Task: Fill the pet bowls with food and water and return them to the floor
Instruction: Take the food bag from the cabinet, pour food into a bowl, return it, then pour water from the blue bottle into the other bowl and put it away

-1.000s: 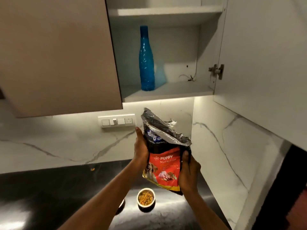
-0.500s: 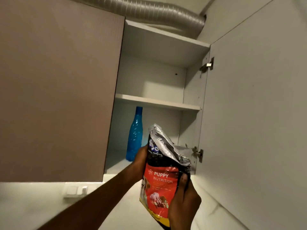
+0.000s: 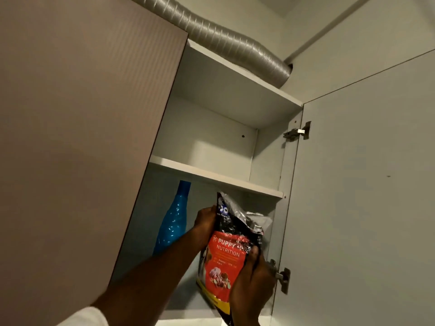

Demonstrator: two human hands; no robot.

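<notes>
The red and black puppy food bag, its foil top crumpled open, is raised into the lower compartment of the open wall cabinet. My left hand grips the bag's upper left edge. My right hand holds its lower right side. A blue plastic bottle stands upright on the same bottom shelf, just left of the bag and partly behind my left forearm. The pet bowls are out of view.
The cabinet's right door stands open, with hinges on its inner edge. The left door is closed. A middle shelf sits above the bag. A silver flexible duct runs over the cabinet top.
My view has tilted up from the counter to the cabinet. Both hands have lifted the bag from above the counter up into the lower compartment, beside the blue bottle.
</notes>
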